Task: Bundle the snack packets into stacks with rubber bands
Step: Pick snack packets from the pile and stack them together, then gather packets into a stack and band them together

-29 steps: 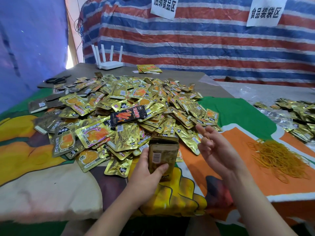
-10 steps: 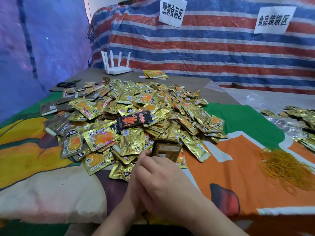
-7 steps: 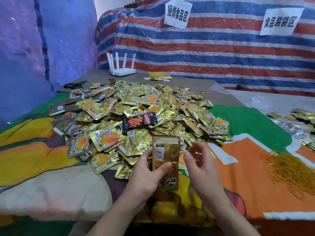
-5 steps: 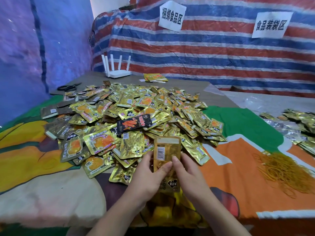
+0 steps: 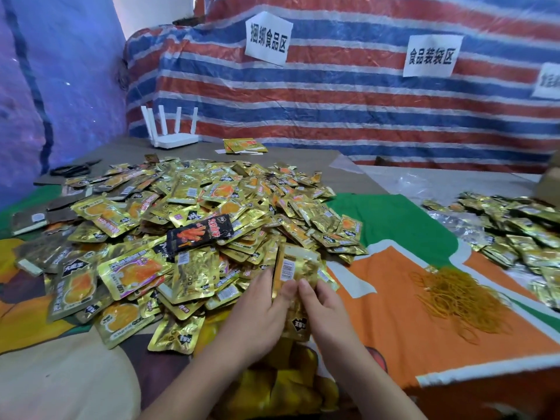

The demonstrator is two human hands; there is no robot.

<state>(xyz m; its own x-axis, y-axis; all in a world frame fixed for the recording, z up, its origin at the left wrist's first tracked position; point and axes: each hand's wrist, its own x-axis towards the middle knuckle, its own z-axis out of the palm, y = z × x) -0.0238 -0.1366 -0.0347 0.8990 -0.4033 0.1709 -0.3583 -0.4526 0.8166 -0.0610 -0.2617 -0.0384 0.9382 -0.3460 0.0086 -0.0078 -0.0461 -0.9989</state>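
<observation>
A table under a bright printed cloth (image 5: 394, 298) carries a big heap of gold snack packets (image 5: 194, 225). Behind the heap stand a white router (image 5: 172, 137) and a striped tarp wall (image 5: 363, 110) with paper signs. Right of the heap lie a pile of rubber bands (image 5: 457, 295) and, farther right, a smaller packet pile (image 5: 515, 231).

Compared with 0.5 s ago, the stack of packets (image 5: 295, 268) sits closer to the heap's near edge and the 2 thumbs nearly meet.

The left hand (image 5: 260, 313) and right hand (image 5: 324, 313) both clasp the upright stack, fingers curled behind it, thumbs pressed on its front.
</observation>
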